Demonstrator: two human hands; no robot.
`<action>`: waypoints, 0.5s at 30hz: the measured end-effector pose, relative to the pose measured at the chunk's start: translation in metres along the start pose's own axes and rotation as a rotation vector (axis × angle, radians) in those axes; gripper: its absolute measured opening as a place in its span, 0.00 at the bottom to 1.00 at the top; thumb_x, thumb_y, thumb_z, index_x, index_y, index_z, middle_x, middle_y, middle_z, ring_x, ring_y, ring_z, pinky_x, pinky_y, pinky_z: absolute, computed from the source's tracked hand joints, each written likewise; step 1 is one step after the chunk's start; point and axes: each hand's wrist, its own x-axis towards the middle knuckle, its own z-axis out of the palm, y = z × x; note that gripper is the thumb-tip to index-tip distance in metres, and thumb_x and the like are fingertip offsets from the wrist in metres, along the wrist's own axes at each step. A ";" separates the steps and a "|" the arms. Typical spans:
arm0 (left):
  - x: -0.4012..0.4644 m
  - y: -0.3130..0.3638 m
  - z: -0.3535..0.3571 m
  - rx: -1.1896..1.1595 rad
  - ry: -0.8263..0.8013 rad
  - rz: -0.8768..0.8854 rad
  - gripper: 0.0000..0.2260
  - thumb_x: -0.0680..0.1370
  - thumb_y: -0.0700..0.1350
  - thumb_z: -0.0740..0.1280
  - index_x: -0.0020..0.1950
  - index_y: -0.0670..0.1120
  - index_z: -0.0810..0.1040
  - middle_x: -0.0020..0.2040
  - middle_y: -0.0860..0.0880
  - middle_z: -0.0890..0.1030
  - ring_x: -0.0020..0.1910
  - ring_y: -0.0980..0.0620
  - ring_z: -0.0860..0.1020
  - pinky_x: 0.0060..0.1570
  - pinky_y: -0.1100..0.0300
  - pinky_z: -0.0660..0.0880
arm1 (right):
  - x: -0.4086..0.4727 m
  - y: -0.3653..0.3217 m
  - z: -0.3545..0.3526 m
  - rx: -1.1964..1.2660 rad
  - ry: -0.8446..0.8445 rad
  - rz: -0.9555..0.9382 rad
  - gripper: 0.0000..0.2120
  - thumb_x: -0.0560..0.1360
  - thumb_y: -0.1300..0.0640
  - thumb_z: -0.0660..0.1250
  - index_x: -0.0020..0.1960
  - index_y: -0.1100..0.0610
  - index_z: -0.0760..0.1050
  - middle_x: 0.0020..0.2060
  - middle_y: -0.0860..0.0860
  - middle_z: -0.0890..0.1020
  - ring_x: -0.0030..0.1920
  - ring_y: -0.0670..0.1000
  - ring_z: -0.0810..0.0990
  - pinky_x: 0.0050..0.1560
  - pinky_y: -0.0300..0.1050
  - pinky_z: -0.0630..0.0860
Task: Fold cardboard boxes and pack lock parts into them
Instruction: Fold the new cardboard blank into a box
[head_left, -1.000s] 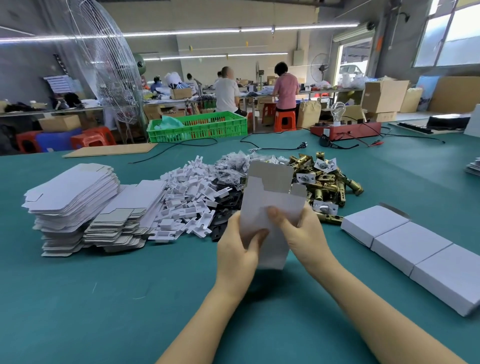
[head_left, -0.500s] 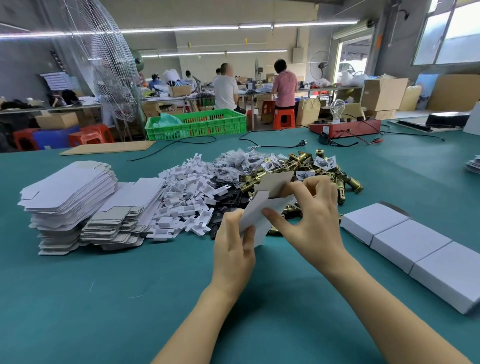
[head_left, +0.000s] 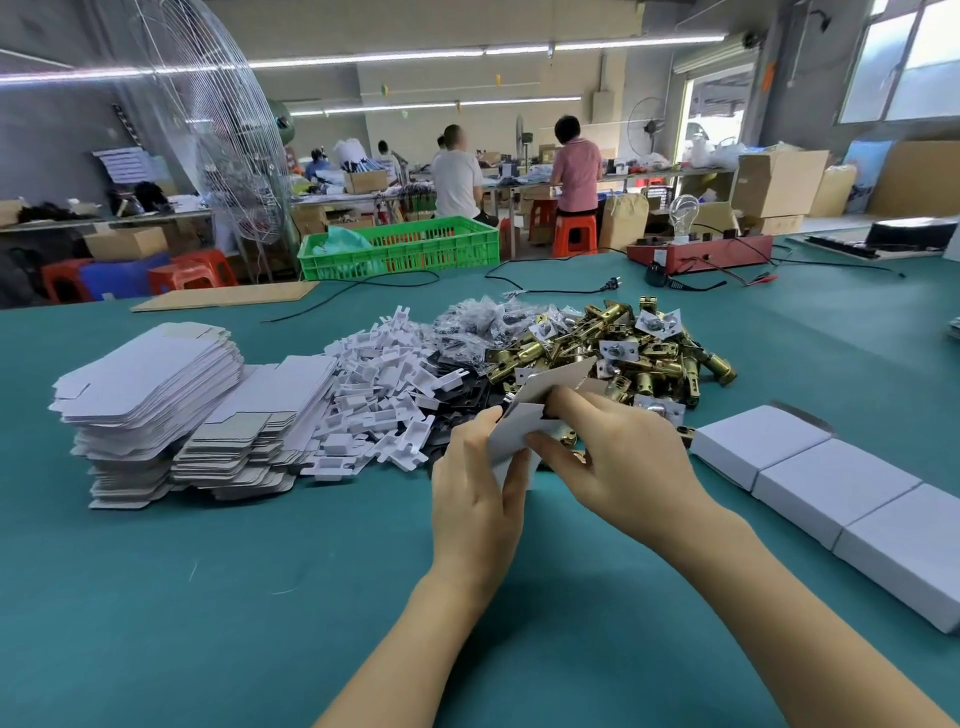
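Both hands hold one small white cardboard box blank (head_left: 524, 423) above the green table (head_left: 208, 597). My left hand (head_left: 478, 493) grips its lower left side, thumb against the white face. My right hand (head_left: 613, 462) curls over its top right, fingers bent onto the grey flap. Behind lies a heap of brass lock latches (head_left: 623, 353), beside bagged small parts (head_left: 483, 325), white plastic pieces (head_left: 379, 395) and black plates (head_left: 457, 395). A stack of flat box blanks (head_left: 156, 395) stands at the left. Three folded white boxes (head_left: 831, 488) lie in a row at the right.
A green crate (head_left: 400, 249), a cardboard sheet (head_left: 223, 296), black cables (head_left: 545, 288) and a red test box with a bulb (head_left: 698, 252) sit at the table's far side. A large wire fan guard (head_left: 223, 130) stands behind. People work at benches in the background.
The blank stood upright and flat between both hands; now it is tipped forward and lower. My right hand has moved up over its top and folds a flap.
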 end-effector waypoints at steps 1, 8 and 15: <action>0.001 0.000 0.000 0.001 -0.005 0.002 0.22 0.76 0.45 0.69 0.65 0.49 0.62 0.56 0.38 0.78 0.50 0.38 0.79 0.47 0.42 0.77 | 0.000 -0.001 0.000 0.020 -0.017 0.004 0.08 0.74 0.52 0.70 0.47 0.55 0.74 0.36 0.47 0.79 0.30 0.53 0.75 0.24 0.46 0.67; -0.004 0.001 0.002 -0.066 -0.014 -0.130 0.38 0.69 0.43 0.79 0.69 0.52 0.58 0.62 0.40 0.75 0.55 0.41 0.77 0.49 0.42 0.77 | 0.000 -0.011 -0.002 0.066 0.033 0.004 0.07 0.73 0.51 0.68 0.48 0.53 0.78 0.32 0.45 0.79 0.30 0.52 0.76 0.23 0.44 0.69; -0.003 0.015 0.001 -0.027 0.029 -0.224 0.37 0.68 0.45 0.76 0.70 0.33 0.62 0.61 0.40 0.74 0.57 0.38 0.76 0.52 0.40 0.76 | -0.006 -0.027 0.007 -0.076 0.196 0.001 0.05 0.73 0.54 0.69 0.43 0.56 0.79 0.28 0.47 0.79 0.27 0.54 0.77 0.21 0.40 0.61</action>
